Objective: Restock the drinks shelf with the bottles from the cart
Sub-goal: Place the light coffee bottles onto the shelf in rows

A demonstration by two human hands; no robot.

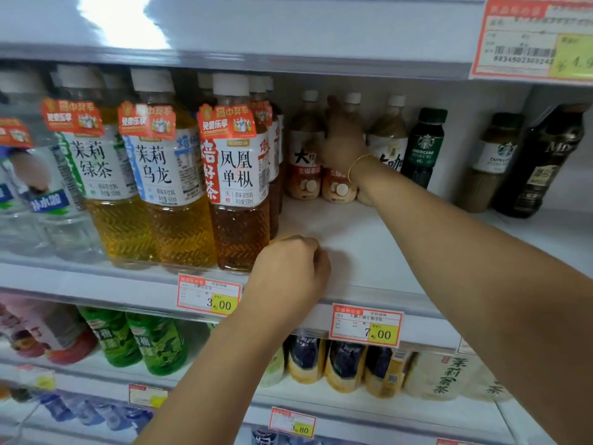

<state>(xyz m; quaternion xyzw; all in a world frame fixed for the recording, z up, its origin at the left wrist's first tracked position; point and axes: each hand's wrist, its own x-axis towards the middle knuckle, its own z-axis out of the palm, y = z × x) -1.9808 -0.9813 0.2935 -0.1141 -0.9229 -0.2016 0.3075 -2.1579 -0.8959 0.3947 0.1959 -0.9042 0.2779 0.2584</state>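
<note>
The right hand (345,139) reaches to the far side of the shelf (353,245) and is clamped around a coffee bottle (340,184) with a white cap, standing upright in the back row. A thin gold bracelet (359,162) sits on that wrist. The left hand (295,268) rests at the near edge of the same shelf, fingers curled together into a loose fist; whether it holds anything cannot be told.

Just left of the gripped bottle stands another of the same kind (305,155), and a third (388,139) stands just right of it. The shelf in front of these three is bare.

To the left, tall tea bottles (237,175) with white caps and red neck tags fill the shelf up to its near edge. To the right stand darker coffee bottles (423,146).

A price tag (365,329) reading 7.00 hangs on the shelf's front rail below the gap, and another (208,293) reading 3.00 hangs left of it. More drinks (343,364) line the shelf below.
</note>
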